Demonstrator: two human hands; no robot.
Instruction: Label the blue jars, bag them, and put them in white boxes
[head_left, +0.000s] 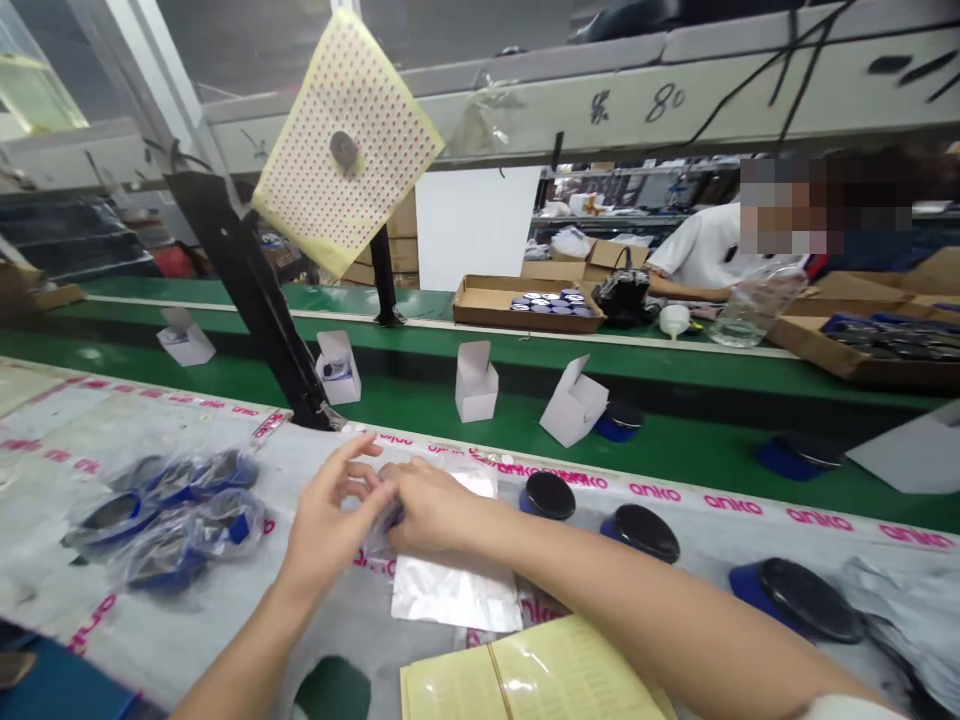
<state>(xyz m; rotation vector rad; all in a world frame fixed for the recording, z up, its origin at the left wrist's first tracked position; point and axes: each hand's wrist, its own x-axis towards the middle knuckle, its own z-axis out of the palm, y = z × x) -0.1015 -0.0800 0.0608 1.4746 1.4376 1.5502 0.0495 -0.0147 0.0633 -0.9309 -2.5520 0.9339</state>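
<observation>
My right hand reaches across the bench, its fingers closed on a small clear plastic-wrapped piece that they largely cover. Close beside it, my left hand has bent fingers held apart, its thumb near the wrapped piece. A silvery-white flat pouch lies beneath the right hand and wrist. To the left sits a group of blue and black ring-like parts in clear bags. Beyond the right forearm stand several blue round pieces with black tops, among them one near the bench edge.
Open white boxes and blue round pieces stand on a green conveyor. A black post rises at left, with a dotted sticker sheet hanging above. Yellow sheets lie in front. Another person sits across, near cardboard boxes.
</observation>
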